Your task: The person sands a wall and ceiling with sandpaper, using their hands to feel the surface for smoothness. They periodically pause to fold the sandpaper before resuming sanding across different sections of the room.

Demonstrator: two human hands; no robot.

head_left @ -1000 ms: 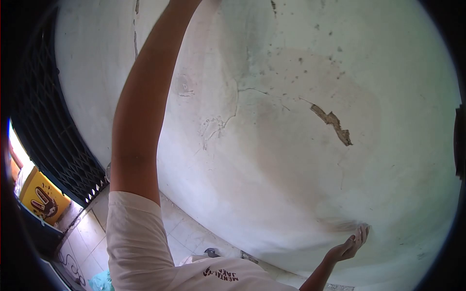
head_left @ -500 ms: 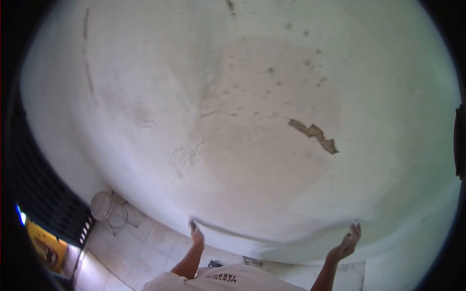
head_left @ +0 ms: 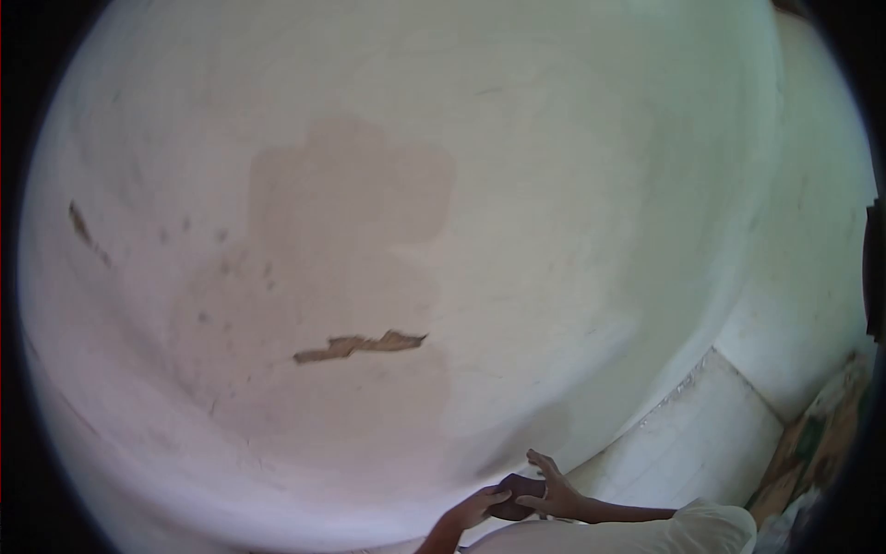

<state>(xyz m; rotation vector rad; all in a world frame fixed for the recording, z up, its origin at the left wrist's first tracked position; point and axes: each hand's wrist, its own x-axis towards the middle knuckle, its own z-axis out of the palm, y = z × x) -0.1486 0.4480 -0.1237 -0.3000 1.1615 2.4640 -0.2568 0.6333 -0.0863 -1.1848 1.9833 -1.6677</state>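
In front of my shirt at the bottom of the head view, my left hand (head_left: 476, 508) closes on a dark brown, flat-looking piece (head_left: 519, 499), its thumb across the near edge. I cannot make out what kind of thing it is. My right hand (head_left: 556, 491) is at the other side of this piece, thumb by its edge, with the fingers stretched out and apart toward the wall. Just beyond both hands stands a pale wall (head_left: 544, 305). On it are pinkish-brown patches (head_left: 351, 189) and a jagged chipped strip (head_left: 360, 346) of exposed brown.
A smaller chip (head_left: 81, 224) marks the wall at the left. White floor tiles (head_left: 683, 434) run along the wall's foot at the lower right. Past them, at the right edge, lies a brown and green cardboard-like thing (head_left: 808, 443), partly cut off.
The view has swung to the right along the wall. My hands, wide apart before, are now together with the dark brown piece between them. The dark grille and yellow thing have left the view.
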